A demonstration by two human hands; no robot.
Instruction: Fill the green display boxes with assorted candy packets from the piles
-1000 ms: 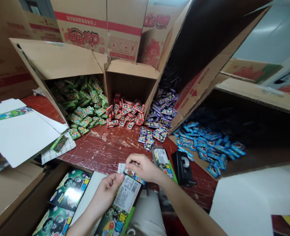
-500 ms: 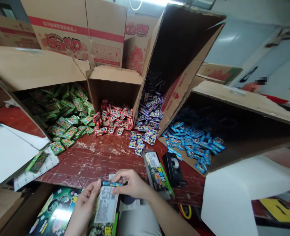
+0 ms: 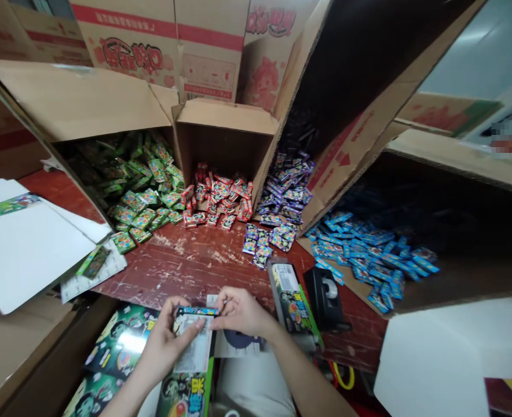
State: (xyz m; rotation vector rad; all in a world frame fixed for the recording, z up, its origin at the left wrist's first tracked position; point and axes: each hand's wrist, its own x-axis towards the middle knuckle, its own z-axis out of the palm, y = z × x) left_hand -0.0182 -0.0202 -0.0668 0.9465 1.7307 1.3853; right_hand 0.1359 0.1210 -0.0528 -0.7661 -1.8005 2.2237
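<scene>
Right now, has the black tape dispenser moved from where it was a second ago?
No. Measured against the open carton of blue packets, the tape dispenser shows no shift either way, staying by its near left corner.

The head-worn camera looks forward and down from near above the left grip (image 3: 171,335) and right grip (image 3: 244,313) (worktop (image 3: 186,258) beyond both).

Noted black flat cardboard carton (image 3: 182,389), green-edged, cartoon-printed. Logged small multicolour-printed rectangular green packets (image 3: 143,218), red packets (image 3: 219,192), purple packets (image 3: 284,192), blue packets (image 3: 364,250). Recorded flat dark-red tabletop (image 3: 169,271), pale-scuffed.
</scene>
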